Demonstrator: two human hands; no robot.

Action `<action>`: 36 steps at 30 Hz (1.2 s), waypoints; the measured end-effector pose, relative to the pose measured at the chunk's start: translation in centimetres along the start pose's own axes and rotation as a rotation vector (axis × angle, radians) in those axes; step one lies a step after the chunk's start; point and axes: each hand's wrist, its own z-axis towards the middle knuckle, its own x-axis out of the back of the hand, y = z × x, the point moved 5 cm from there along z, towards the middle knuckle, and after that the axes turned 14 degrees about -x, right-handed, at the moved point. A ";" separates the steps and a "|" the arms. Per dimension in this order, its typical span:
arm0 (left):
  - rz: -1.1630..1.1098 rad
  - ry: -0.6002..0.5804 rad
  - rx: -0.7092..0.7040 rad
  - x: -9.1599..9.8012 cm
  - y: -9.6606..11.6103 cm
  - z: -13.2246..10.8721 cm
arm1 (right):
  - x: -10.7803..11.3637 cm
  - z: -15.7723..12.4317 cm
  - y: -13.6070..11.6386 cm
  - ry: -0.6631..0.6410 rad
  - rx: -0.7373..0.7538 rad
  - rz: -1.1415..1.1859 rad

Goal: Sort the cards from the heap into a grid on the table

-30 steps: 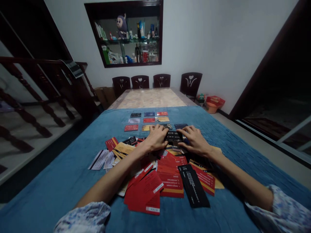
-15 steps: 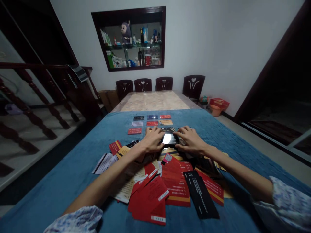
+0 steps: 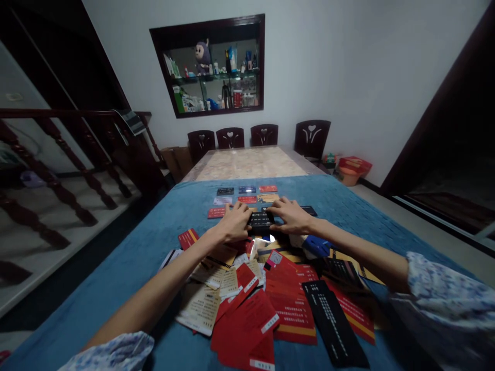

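Note:
Between my two hands is a black card (image 3: 260,222) with pale print, held by its short sides just above the near pile. My left hand (image 3: 235,222) grips its left edge, thumb toward me. On the other side, my right hand (image 3: 291,216) pinches the right edge. Just beyond lie cards in rows: a red card (image 3: 215,213) by my left fingers, a tan card (image 3: 267,198), a red card (image 3: 247,199) and a white card (image 3: 223,200). A dark card (image 3: 310,211) lies partly behind my right hand. What lies under the held card is hidden.
Nearer me spreads an overlapping pile with red card sleeves (image 3: 247,322), a long black sleeve (image 3: 335,324) and a cream printed booklet (image 3: 199,306). The blue cloth (image 3: 127,288) covers this end of the table. Several chairs (image 3: 312,139) stand beyond the bare far end (image 3: 251,164).
Glare has left the black card, so its print shows. My hands have shifted slightly left against the table, baring a dark card behind my right hand. The view has turned slightly left.

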 end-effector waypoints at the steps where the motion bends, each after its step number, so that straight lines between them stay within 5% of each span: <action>1: 0.007 -0.007 0.005 0.0 -0.3 -0.1 | 0.1 0.4 -0.3 -0.011 -0.004 -0.006; 17: 0.035 -0.037 0.094 0.5 -4.8 -1.2 | 0.0 5.6 -3.3 -0.050 -0.010 -0.045; 36: 0.046 -0.095 0.214 -0.4 -10.5 -0.1 | -0.9 11.4 -4.1 -0.103 -0.052 -0.006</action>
